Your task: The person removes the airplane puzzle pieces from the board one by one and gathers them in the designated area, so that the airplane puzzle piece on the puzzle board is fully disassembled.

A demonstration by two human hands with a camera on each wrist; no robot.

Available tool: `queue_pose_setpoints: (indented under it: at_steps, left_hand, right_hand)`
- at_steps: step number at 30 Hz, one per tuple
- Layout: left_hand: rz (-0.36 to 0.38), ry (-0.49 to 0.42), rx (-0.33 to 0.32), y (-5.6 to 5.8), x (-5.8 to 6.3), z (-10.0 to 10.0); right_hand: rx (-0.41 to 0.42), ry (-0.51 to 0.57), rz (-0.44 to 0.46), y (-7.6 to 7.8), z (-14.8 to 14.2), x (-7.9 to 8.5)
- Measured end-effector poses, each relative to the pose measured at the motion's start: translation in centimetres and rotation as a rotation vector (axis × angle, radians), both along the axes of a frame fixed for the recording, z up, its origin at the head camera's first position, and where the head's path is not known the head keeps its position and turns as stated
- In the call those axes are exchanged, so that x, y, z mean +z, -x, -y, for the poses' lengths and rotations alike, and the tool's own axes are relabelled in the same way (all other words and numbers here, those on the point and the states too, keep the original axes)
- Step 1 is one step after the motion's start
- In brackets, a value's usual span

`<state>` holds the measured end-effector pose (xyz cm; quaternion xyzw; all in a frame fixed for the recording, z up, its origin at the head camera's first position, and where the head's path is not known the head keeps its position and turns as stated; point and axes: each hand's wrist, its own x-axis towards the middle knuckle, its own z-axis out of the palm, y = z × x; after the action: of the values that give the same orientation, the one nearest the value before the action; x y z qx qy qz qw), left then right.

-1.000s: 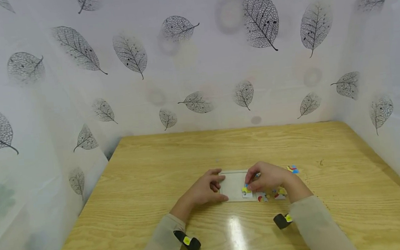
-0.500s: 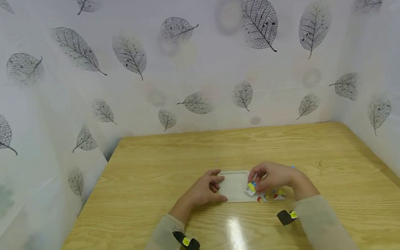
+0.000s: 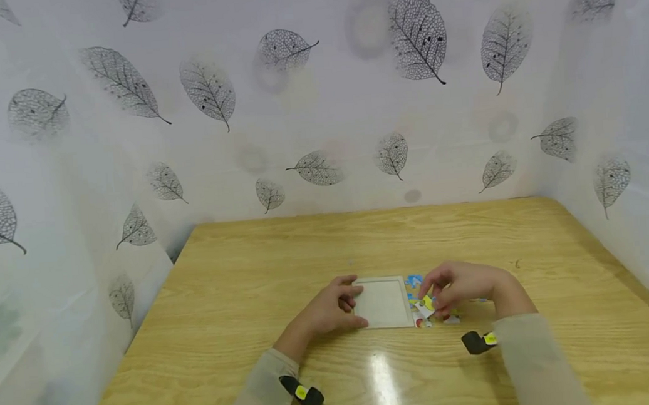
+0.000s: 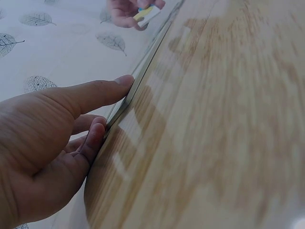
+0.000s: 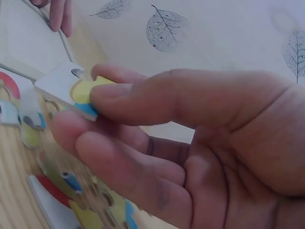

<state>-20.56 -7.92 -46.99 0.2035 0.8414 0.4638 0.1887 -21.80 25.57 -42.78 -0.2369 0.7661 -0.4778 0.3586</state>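
My left hand [image 3: 327,306] holds the left side of a pale, square puzzle tray [image 3: 384,304] on the table, thumb at the near corner and fingers at the far one. In the left wrist view its thumb lies along the tray's near edge. Just right of the tray, my right hand [image 3: 463,287] pinches a white, yellow and blue jigsaw piece [image 5: 59,85] between thumb and fingertips. The piece is tilted above other jigsaw pieces [image 5: 52,200], which lie partly hidden under that hand. No piece lies inside the tray.
A blue jigsaw piece [image 3: 414,281] lies by the tray's far right corner, and a red and white one [image 3: 421,323] by its near right corner. The wooden table [image 3: 261,263] meets a leaf-patterned curtain [image 3: 317,102] behind and at both sides.
My right hand has lifted the jigsaw piece from the tray's right part and carried it right, past the rim, tilting it. The left hand stays on the tray.
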Motion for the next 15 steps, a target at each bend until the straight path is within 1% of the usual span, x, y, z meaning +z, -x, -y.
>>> queue_pose_setpoints:
  at_steps: [6, 10, 13, 15]
  left_hand:
    - [0.000, -0.006, 0.004, 0.0, 0.2, 0.0]
    - [-0.008, -0.003, -0.006, -0.1, 0.3, 0.0]
    - [-0.012, -0.003, -0.012, -0.1, 0.2, 0.0]
    - [-0.010, -0.005, -0.012, -0.1, 0.2, 0.0]
  right_hand:
    - [-0.053, -0.025, -0.005, 0.1, -1.6, 0.2]
    - [-0.077, -0.037, 0.038, -0.1, -2.6, 0.2]
    - [-0.092, -0.057, 0.055, -0.3, -3.3, 0.2]
    - [-0.093, -0.072, 0.046, -0.4, -3.6, 0.1]
